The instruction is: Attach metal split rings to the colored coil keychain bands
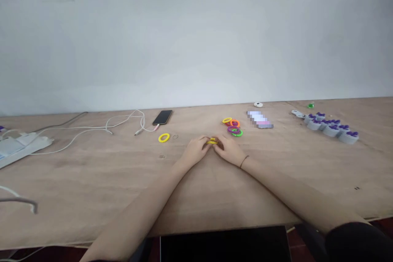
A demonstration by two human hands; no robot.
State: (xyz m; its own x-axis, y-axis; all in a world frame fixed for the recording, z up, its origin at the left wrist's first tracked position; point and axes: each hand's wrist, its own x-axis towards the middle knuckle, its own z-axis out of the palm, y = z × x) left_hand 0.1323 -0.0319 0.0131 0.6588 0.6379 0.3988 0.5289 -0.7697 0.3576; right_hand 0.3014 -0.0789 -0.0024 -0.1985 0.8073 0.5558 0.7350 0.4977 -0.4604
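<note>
My left hand [195,150] and my right hand [229,150] meet at the middle of the wooden table [92,180]. Both pinch a small yellow coil ring [212,141] between their fingertips, low over the tabletop. A thin dark band circles my right wrist. Just beyond the hands lies a small pile of coil rings [233,126] in yellow, orange, purple and green. Another yellow coil ring [163,137] lies alone to the left, with a thin clear ring [175,136] beside it.
A black phone [162,117] with a white cable [116,125] lies at the back left, near a white power strip [21,145]. Several white cups with purple tops [333,127] stand at the right. A dark screen [224,243] sits at the near edge.
</note>
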